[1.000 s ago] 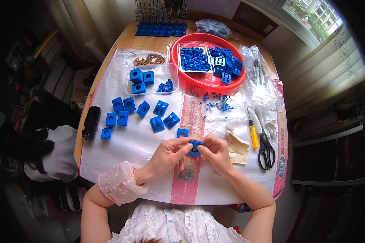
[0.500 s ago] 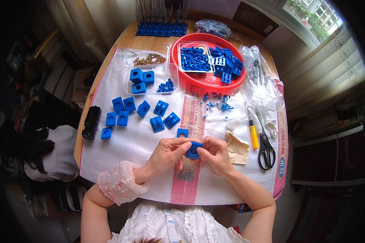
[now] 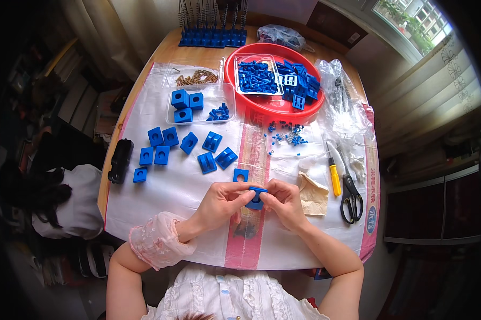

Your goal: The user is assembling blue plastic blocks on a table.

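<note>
Between my two hands is a blue plastic block [image 3: 257, 200] with a hole in its face. My left hand [image 3: 222, 204] pinches its left side, thumb on the front. My right hand [image 3: 282, 201] grips the right side, its thumb also on the front. The fingers behind the block are partly hidden. Just beyond my fingertips lies another blue block with a hole [image 3: 241, 175]. Farther left, several more blue blocks [image 3: 162, 155] are spread over the white sheet [image 3: 144, 218], some with rounded slotted tops [image 3: 207, 163].
A clear tray [image 3: 228, 115] holds blue blocks and small blue pieces; brass-coloured pins [image 3: 197, 78] lie behind it. A red basin [image 3: 261, 109] contains more blue parts. At right are a yellow-handled screwdriver [image 3: 335, 180], black scissors [image 3: 351, 205] and folded cloth [image 3: 313, 195]. A black case [image 3: 121, 161] sits left.
The held block has tilted and shifted slightly right between my fingers, and more of its upper edge shows. Both hands stay in nearly the same place.
</note>
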Demonstrator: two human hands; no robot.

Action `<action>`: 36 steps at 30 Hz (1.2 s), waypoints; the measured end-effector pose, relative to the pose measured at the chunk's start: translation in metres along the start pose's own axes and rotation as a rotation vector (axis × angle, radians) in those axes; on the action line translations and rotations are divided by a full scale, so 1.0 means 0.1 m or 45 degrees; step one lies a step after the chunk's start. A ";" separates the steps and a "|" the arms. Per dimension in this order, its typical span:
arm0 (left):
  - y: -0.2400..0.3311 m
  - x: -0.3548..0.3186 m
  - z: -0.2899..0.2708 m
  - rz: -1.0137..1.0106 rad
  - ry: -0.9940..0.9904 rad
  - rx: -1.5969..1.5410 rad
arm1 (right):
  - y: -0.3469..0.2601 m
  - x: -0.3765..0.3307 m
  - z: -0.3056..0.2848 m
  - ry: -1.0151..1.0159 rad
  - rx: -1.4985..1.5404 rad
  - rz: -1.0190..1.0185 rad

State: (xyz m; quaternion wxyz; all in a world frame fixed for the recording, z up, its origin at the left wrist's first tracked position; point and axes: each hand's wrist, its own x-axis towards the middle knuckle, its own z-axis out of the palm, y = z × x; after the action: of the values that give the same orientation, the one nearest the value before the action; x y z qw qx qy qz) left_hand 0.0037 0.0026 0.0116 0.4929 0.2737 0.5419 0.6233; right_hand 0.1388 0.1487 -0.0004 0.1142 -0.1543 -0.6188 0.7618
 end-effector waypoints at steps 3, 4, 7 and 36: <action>-0.01 0.01 -0.04 -0.023 -0.044 0.021 | 0.02 0.00 -0.01 0.007 -0.017 -0.006; 0.00 0.00 -0.04 -0.029 -0.043 0.021 | 0.02 0.00 -0.01 0.005 -0.019 -0.010; 0.02 0.00 -0.03 -0.037 -0.040 0.022 | 0.03 0.00 -0.01 0.002 -0.026 -0.010; 0.00 0.01 -0.02 0.033 -0.028 0.021 | 0.00 0.01 -0.04 -0.052 0.097 0.016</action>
State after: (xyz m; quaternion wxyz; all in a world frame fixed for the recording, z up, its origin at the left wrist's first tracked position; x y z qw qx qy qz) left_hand 0.0011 0.0030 0.0106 0.4884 0.2915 0.5382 0.6220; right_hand 0.1394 0.1525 -0.0009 0.1026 -0.1380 -0.5905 0.7885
